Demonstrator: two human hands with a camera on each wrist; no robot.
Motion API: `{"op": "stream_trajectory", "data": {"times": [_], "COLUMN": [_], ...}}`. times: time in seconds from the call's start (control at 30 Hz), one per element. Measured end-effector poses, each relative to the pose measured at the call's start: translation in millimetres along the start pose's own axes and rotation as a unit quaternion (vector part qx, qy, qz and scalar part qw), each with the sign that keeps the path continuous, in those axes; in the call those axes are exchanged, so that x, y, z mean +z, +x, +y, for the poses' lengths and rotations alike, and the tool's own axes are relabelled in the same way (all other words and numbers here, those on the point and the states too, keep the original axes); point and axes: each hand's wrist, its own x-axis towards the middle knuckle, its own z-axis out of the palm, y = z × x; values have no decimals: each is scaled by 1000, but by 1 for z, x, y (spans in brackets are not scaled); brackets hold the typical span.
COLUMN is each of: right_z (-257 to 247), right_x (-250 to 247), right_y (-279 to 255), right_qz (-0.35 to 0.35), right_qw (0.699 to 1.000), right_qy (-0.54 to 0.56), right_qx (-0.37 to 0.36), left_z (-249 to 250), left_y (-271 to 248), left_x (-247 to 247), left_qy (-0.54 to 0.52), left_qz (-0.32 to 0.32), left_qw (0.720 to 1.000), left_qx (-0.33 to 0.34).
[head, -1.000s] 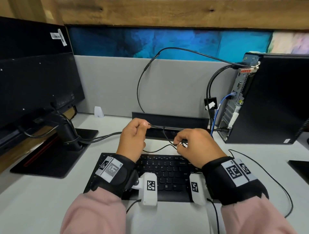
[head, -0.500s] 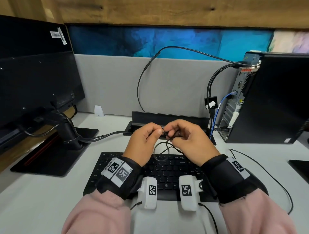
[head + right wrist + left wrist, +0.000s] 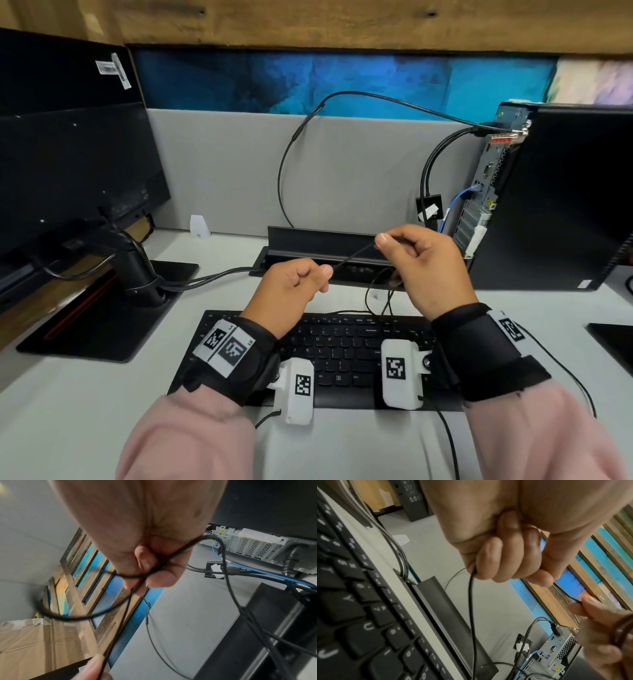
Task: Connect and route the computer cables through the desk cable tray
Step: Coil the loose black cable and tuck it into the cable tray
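Observation:
A thin black cable (image 3: 352,257) stretches between my two hands above the black keyboard (image 3: 342,346). My left hand (image 3: 294,284) grips one part of it in a fist (image 3: 505,561); the cable (image 3: 471,608) hangs down from that fist. My right hand (image 3: 414,253), raised higher and to the right, pinches the cable and holds several loops of it (image 3: 150,568). Slack cable (image 3: 375,294) dangles under the right hand toward the open black desk cable tray (image 3: 308,240) at the desk's back edge.
A monitor (image 3: 68,164) on its stand (image 3: 102,308) is at the left, its cables (image 3: 205,277) running into the tray. A black computer tower (image 3: 555,198) stands at the right with black and blue cables (image 3: 455,202) plugged in. Behind is a grey partition (image 3: 342,171).
The hands came together, then parted. My right hand rose up and to the right, drawing the cable taut between both hands; the left hand stayed low.

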Motion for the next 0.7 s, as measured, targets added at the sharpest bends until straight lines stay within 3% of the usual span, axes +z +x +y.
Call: {"op": "stream_trajectory", "data": {"times": [0.13,0.2,0.33,0.43,0.53,0.7], "right_z": [10,19,30,28,17,1], "right_x": [-7,-13,10,41,52,42], "right_y": [4,5,-2,-15,-24,-25], "right_qz": [-12,-24,-103,-211,-269,-286], "right_qw": [998,992,976,949,926,913], "right_qy": [-53,-112,-187,-230,-261,-286], "right_qx": [-29,-51,-44,-41,-51,-54], "left_z": [0,4,14,15,9,9], "left_y": [-1,0,1,1,1,2], "left_x": [0,-1,-3,1,8,13], "left_qy": [-24,-118,-373,-464,-449,-406], "left_qz": [-44,-65,-91,-54,16,86], "left_qw": [997,987,915,876,887,907], "left_qx": [-52,-90,-122,-117,-108,-76]}}
